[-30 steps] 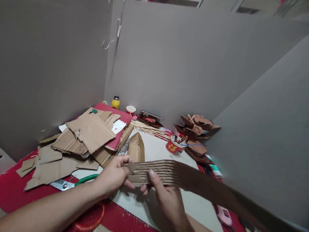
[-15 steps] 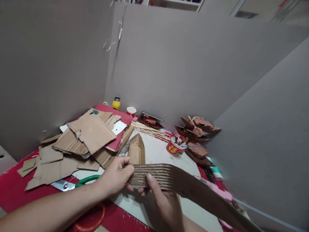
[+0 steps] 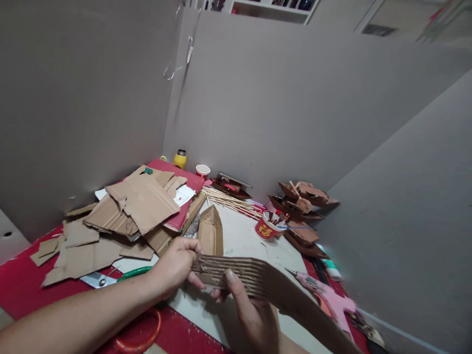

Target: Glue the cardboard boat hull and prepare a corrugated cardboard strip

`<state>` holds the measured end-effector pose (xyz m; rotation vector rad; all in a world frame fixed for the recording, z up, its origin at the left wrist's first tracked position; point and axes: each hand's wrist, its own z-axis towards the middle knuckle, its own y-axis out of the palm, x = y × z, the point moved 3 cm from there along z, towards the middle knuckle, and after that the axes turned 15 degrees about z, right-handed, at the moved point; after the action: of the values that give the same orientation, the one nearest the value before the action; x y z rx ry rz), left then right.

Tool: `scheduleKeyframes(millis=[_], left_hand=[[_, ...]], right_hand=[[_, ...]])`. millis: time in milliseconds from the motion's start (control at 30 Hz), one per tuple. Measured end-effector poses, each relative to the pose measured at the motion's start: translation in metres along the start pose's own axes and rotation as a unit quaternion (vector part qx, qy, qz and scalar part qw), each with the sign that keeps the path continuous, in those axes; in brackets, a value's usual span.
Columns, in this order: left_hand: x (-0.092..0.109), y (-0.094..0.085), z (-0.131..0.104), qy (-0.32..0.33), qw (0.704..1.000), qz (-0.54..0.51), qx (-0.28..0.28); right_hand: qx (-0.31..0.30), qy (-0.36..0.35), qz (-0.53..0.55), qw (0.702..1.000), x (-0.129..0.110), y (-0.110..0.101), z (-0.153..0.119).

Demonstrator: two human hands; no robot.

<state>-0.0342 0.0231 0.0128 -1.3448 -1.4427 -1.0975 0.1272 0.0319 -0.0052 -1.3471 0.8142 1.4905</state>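
Note:
A long strip of corrugated cardboard (image 3: 258,275), ridged on the face I see, runs from my hands toward the lower right, bending downward. My left hand (image 3: 182,263) pinches its left end between thumb and fingers. My right hand (image 3: 247,305) grips it a little further right, thumb on the ridges and fingers behind. Just beyond the strip's left end lies a small cardboard boat hull (image 3: 211,231) on the white board (image 3: 239,238). Scissors with green handles (image 3: 106,279) lie beside my left forearm, which partly covers them.
Torn cardboard pieces (image 3: 143,199) are heaped at left. Thin wooden sticks (image 3: 232,200), a red paper bowl (image 3: 271,225) and brown model boats (image 3: 304,196) stand behind. A pink glue gun (image 3: 332,300) lies at right. An orange ring-shaped handle (image 3: 142,339) shows at the front.
The strip's right part has swung down and left, uncovering more of the glue gun. Both hands keep their hold. The view has shifted slightly.

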Motion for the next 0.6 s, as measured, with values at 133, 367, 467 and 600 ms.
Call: scheduleKeyframes(millis=[133, 367, 467, 600], left_hand=[[0.005, -0.002, -0.001, -0.003, 1.000, -0.012, -0.027], [0.012, 0.000, -0.005, 0.034, 0.993, 0.040, -0.109], [0.017, -0.008, -0.007, 0.130, 0.982, 0.133, 0.020], [0.030, -0.012, -0.017, 0.314, 0.880, 0.330, 0.134]], right_hand=[[0.022, 0.009, 0.034, 0.999, -0.014, -0.001, 0.010], [0.019, 0.005, 0.171, 0.985, -0.013, -0.012, 0.032], [0.032, -0.005, 0.177, 0.984, -0.012, -0.017, 0.034], [-0.011, 0.013, 0.188, 0.982, -0.017, -0.018, 0.037]])
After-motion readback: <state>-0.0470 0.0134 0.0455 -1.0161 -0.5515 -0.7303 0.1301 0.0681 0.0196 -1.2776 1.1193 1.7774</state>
